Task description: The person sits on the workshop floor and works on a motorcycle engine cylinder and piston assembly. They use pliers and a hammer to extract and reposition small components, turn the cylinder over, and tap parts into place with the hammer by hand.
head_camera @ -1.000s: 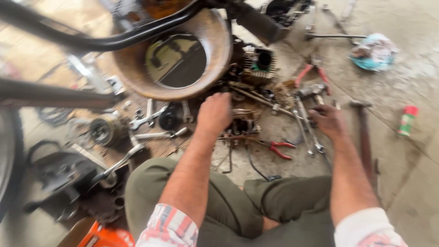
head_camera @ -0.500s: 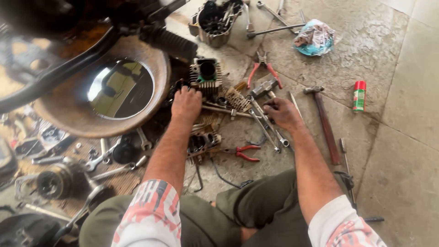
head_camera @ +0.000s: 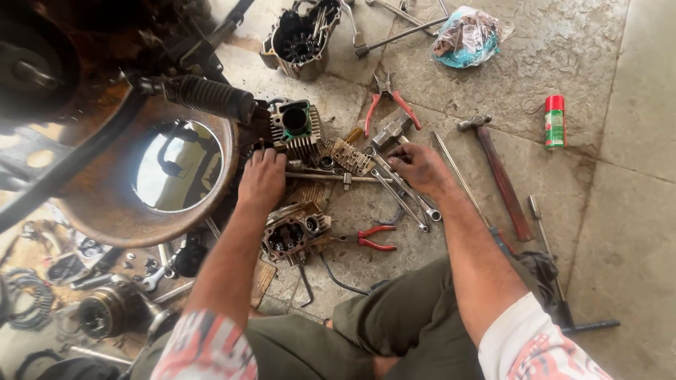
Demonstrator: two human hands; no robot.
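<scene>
both hands rest loose, left hand and right hand, on scattered spanners (cracked, stained stone floor).

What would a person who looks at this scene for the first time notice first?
Probably the two greasy hands among engine parts on the stone floor: the left hand rests beside a finned cylinder, the right hand touches spanners. At the left stands a wide rusty bowl; at the far right, a red-capped spray can.

Sunlit, stained grey stone-slab floor with joints.
</scene>
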